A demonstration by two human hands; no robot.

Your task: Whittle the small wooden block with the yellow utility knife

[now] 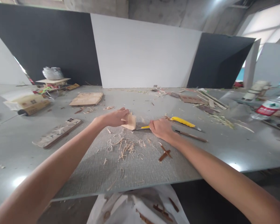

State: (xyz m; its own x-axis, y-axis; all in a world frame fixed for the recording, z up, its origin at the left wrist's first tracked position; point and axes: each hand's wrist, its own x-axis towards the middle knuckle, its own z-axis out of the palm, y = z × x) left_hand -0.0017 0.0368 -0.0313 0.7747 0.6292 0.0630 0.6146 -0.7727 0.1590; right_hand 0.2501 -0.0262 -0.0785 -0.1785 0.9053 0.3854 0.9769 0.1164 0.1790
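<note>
My left hand [118, 117] is closed on a small pale wooden block [131, 122] above the table's scored middle. From the right, my right hand [162, 128] grips a yellow utility knife [144, 127], its blade pointing left and reaching the block's lower right corner. Curled wood shavings [127, 148] lie just in front of both hands. Beyond my right hand rests a second yellow utility knife [183, 122], and a thin dark-tipped tool with a brown handle [192, 136] lies beside my wrist. Two crossed brown strips [165, 153] sit nearer the front edge.
A phone [58, 133] lies to the left, with a flat wooden board [86, 99] behind it. Far left are a roll and boxes [34, 104]. Wood strips and scraps [207, 101] clutter the back right, near a red-labelled bottle [269, 107]. Black and white panels [144, 53] close off the back.
</note>
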